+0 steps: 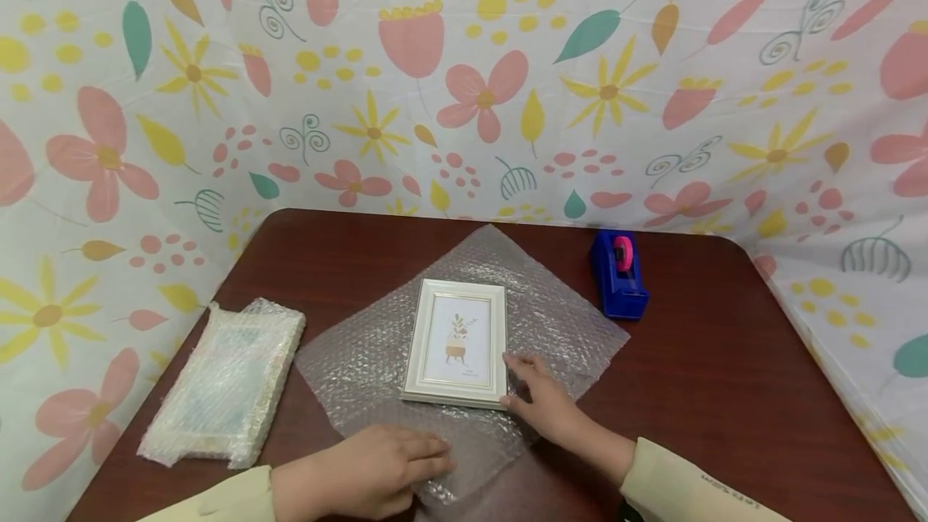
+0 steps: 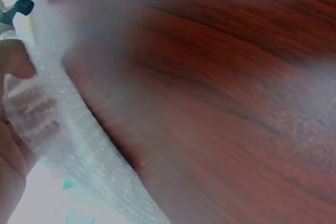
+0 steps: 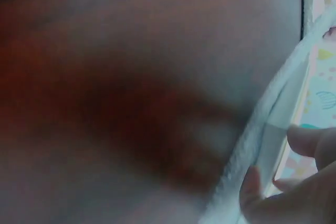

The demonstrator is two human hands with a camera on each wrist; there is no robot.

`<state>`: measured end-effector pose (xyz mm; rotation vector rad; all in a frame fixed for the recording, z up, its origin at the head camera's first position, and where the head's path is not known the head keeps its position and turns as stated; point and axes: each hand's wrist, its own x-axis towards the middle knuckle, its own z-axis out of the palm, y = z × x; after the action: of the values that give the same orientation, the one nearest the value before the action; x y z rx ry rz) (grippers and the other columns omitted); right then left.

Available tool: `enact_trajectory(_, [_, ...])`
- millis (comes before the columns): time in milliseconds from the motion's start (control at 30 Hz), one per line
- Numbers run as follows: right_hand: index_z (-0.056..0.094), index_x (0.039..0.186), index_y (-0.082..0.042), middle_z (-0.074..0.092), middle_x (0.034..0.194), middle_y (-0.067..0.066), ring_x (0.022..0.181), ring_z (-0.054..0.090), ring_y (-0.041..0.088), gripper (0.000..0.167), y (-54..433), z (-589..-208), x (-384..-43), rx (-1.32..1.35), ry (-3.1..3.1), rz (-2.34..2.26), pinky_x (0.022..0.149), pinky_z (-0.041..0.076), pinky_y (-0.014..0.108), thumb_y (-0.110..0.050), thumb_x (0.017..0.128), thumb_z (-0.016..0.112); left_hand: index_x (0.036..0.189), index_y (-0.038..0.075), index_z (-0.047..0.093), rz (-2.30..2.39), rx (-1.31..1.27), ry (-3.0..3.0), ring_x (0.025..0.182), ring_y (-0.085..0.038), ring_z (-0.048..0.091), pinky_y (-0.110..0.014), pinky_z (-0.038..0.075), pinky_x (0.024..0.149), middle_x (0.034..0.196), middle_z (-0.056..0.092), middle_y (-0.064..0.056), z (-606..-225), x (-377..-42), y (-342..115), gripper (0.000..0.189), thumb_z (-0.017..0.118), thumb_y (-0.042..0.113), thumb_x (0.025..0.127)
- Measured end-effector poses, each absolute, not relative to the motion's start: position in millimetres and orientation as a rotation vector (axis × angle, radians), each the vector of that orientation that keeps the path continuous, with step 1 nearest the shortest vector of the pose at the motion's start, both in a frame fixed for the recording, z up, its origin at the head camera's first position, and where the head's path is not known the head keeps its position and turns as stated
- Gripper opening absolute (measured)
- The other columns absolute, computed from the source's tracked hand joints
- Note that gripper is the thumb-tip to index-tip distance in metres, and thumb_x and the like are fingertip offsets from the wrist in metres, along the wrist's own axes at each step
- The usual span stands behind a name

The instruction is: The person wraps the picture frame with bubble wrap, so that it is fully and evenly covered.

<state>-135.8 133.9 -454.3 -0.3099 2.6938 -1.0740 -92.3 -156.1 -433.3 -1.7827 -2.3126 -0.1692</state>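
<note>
A white picture frame (image 1: 415, 345) with a potted-plant print lies face up on a sheet of bubble wrap (image 1: 554, 296), which is spread cornerwise on the table. Below the frame, my left hand (image 1: 380, 466) holds the near part of the sheet. The left wrist view shows the bubble wrap (image 2: 89, 145) between thumb and fingers, the fingers visible through it. My right hand (image 1: 547, 405) rests with spread fingers against the frame's right side, thumb by its lower right corner. In the right wrist view, the fingertips touch the frame's pale edge (image 3: 286, 124).
At the left stands a bubble-wrapped bundle (image 1: 217, 381) on the dark red-brown table (image 1: 725, 361). A blue tape dispenser (image 1: 619, 284) with a pink roll sits at the back right, just past the sheet's edge. Flower-patterned cloth (image 1: 464, 167) hangs around the back and sides.
</note>
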Motion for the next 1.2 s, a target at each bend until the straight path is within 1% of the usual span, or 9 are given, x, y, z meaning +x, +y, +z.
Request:
enact_trajectory(67, [0.053,0.147,-0.001,0.048,0.152,0.025,0.131,0.056,0.044,0.065,137,-452,-138,-0.430,2.750,-0.959,0.107,0.049,0.059,-0.016,0.089,0.079,0.126,0.015,0.070,-0.187,-1.760,-2.244,0.112,-0.008,0.071,-0.020,0.057,0.095,0.123,0.075,0.003,-430,-92,-155,0.050,0.081,0.025,0.078])
enact_trajectory(167, [0.058,0.143,0.001,0.049,0.155,0.023,0.143,0.044,0.048,0.060,140,-449,-142,-0.671,2.815,-0.739,0.114,0.040,0.064,-0.020,0.090,0.077,0.119,0.015,0.074,-0.223,-1.711,-2.145,0.104,-0.006,0.073,-0.017,0.057,0.091,0.115,0.077,0.005,-425,-94,-152,0.041,0.083,0.025,0.080])
enact_trajectory(467, [0.066,0.134,-0.001,0.061,0.144,0.022,0.139,0.053,0.045,0.038,148,-435,-157,-1.018,2.794,-0.432,0.111,0.046,0.060,-0.019,0.100,0.063,0.092,0.012,0.074,-0.409,-1.417,-2.043,0.073,-0.002,0.069,-0.010,0.056,0.068,0.082,0.073,0.008,-406,-119,-140,0.009,0.073,0.010,0.083])
enact_trajectory(600, [0.070,0.131,-0.004,0.064,0.141,0.019,0.136,0.056,0.043,0.036,150,-440,-159,-1.081,2.847,-0.424,0.110,0.048,0.058,-0.019,0.099,0.065,0.088,0.011,0.073,-0.455,-1.295,-2.132,0.068,-0.005,0.069,-0.013,0.056,0.063,0.077,0.072,0.005,-401,-134,-135,0.011,0.079,0.010,0.079])
enact_trajectory(667, [0.071,0.130,-0.005,0.065,0.140,0.019,0.135,0.057,0.042,0.034,150,-442,-160,-1.108,2.861,-0.429,0.109,0.049,0.057,-0.019,0.099,0.065,0.087,0.010,0.074,-0.466,-1.220,-2.202,0.068,-0.007,0.070,-0.016,0.057,0.062,0.077,0.074,0.004,-401,-143,-132,0.013,0.082,0.011,0.077])
enact_trajectory(767, [0.071,0.129,-0.006,0.066,0.139,0.017,0.134,0.059,0.041,0.032,151,-443,-162,-1.142,2.865,-0.421,0.108,0.051,0.055,-0.017,0.100,0.064,0.086,0.011,0.076,-0.499,-1.083,-2.358,0.071,-0.011,0.073,-0.023,0.059,0.063,0.079,0.077,0.002,-401,-160,-127,0.009,0.081,0.016,0.082])
enact_trajectory(900, [0.071,0.130,-0.006,0.067,0.139,0.016,0.132,0.061,0.038,0.033,152,-443,-166,-1.190,2.857,-0.384,0.107,0.052,0.051,-0.014,0.098,0.065,0.092,0.010,0.078,-0.610,-0.894,-2.626,0.083,-0.017,0.077,-0.032,0.062,0.073,0.088,0.080,-0.002,-406,-182,-118,0.009,0.075,0.019,0.090])
enact_trajectory(1000, [0.072,0.128,-0.005,0.068,0.137,0.015,0.129,0.064,0.035,0.032,153,-443,-168,-1.259,2.850,-0.376,0.106,0.054,0.048,-0.009,0.097,0.065,0.094,0.009,0.080,-0.682,-0.772,-2.778,0.090,-0.021,0.077,-0.036,0.063,0.080,0.094,0.081,-0.005,-413,-195,-114,0.011,0.073,0.018,0.092])
enact_trajectory(1200, [0.074,0.126,-0.006,0.070,0.134,0.015,0.125,0.067,0.034,0.031,157,-444,-169,-1.328,2.843,-0.389,0.103,0.056,0.047,-0.003,0.097,0.061,0.093,0.014,0.081,-0.552,-0.661,-2.894,0.087,-0.021,0.077,-0.038,0.063,0.074,0.093,0.081,-0.003,-432,-211,-106,0.011,0.075,0.023,0.090])
